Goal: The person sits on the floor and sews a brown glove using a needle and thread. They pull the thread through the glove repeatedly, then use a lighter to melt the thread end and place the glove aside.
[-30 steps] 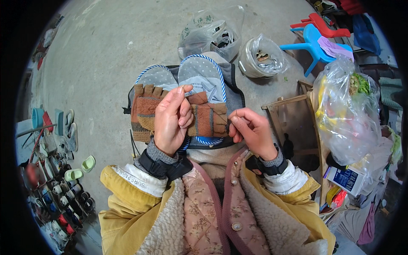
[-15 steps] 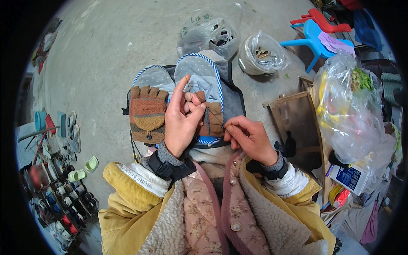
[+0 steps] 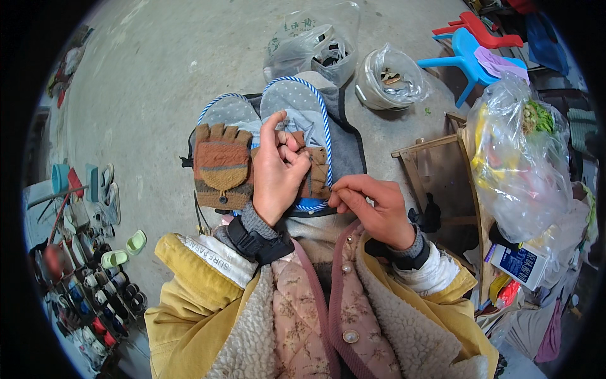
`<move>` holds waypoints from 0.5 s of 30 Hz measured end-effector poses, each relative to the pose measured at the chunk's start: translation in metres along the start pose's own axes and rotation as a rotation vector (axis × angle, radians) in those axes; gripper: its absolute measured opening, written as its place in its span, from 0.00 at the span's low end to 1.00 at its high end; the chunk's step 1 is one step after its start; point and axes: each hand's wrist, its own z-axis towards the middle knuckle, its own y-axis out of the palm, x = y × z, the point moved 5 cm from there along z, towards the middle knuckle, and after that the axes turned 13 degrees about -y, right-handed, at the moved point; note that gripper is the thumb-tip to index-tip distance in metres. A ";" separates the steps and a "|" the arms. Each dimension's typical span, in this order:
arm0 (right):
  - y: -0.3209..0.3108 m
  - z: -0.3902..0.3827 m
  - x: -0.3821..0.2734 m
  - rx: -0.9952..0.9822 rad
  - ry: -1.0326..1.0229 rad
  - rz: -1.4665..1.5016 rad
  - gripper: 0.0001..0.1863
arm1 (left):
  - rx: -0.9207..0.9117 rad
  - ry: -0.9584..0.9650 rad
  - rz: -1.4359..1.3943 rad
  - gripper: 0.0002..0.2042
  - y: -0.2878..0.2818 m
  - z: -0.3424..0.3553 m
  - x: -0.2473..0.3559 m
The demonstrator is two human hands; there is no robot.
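A brown, rust and grey knitted fingerless glove [image 3: 222,165] with a buttoned flap lies on the left one of two grey dotted pads in my lap. The right pad [image 3: 291,96] has blue-and-white striped edging and bears a second, similar glove [image 3: 319,169], partly covered by my left hand [image 3: 278,177]. That hand's index finger is raised and bent, while the thumb and other fingers are closed together over the glove. My right hand [image 3: 375,208] pinches at the glove's lower right edge; what its fingertips hold is too small to make out. Thin dark lines cross this glove.
Ahead stand a plastic bag [image 3: 312,50] and a lined bucket [image 3: 390,82]. To the right are a blue stool [image 3: 464,58], a wooden frame [image 3: 432,148] and a large clear bag [image 3: 521,164]. Shoes [image 3: 104,290] crowd a rack at lower left, near green slippers [image 3: 115,259].
My left hand has shifted slightly right, its thumb and fingers still closed. My right hand has moved a little left and down, still pinching. The gloves stay about where they were.
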 end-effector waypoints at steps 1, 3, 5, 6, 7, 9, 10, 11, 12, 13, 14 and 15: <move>0.000 0.003 -0.006 -0.005 -0.047 -0.026 0.06 | 0.013 0.008 0.025 0.31 0.000 0.000 0.000; 0.001 0.010 -0.016 -0.025 -0.088 -0.017 0.07 | 0.038 0.027 0.074 0.30 0.000 0.000 -0.001; 0.003 0.014 -0.026 -0.057 -0.077 0.056 0.06 | 0.052 0.039 0.082 0.29 0.000 0.001 -0.001; 0.002 0.017 -0.032 -0.062 -0.101 0.070 0.06 | 0.062 0.037 0.092 0.29 0.000 0.001 -0.002; 0.002 0.019 -0.038 -0.066 -0.123 0.083 0.06 | 0.061 0.038 0.082 0.29 -0.001 0.001 -0.002; -0.001 0.022 -0.050 -0.068 -0.147 0.116 0.06 | 0.061 0.029 0.074 0.28 -0.002 0.000 -0.003; -0.006 0.023 -0.057 -0.068 -0.147 0.139 0.05 | 0.053 0.030 0.090 0.28 -0.002 0.000 -0.003; -0.010 0.023 -0.063 -0.063 -0.133 0.166 0.06 | 0.045 0.028 0.107 0.29 -0.002 0.000 -0.003; -0.014 0.022 -0.076 -0.036 -0.218 0.197 0.05 | 0.039 0.030 0.128 0.29 -0.002 -0.001 -0.003; -0.019 0.021 -0.088 -0.002 -0.289 0.229 0.05 | 0.037 0.030 0.117 0.29 -0.002 -0.001 -0.003; -0.026 0.020 -0.099 0.032 -0.360 0.261 0.05 | 0.037 0.032 0.111 0.28 -0.002 -0.001 -0.003; -0.033 0.021 -0.110 -0.056 -0.439 0.310 0.04 | 0.039 0.034 0.111 0.28 -0.002 -0.001 -0.003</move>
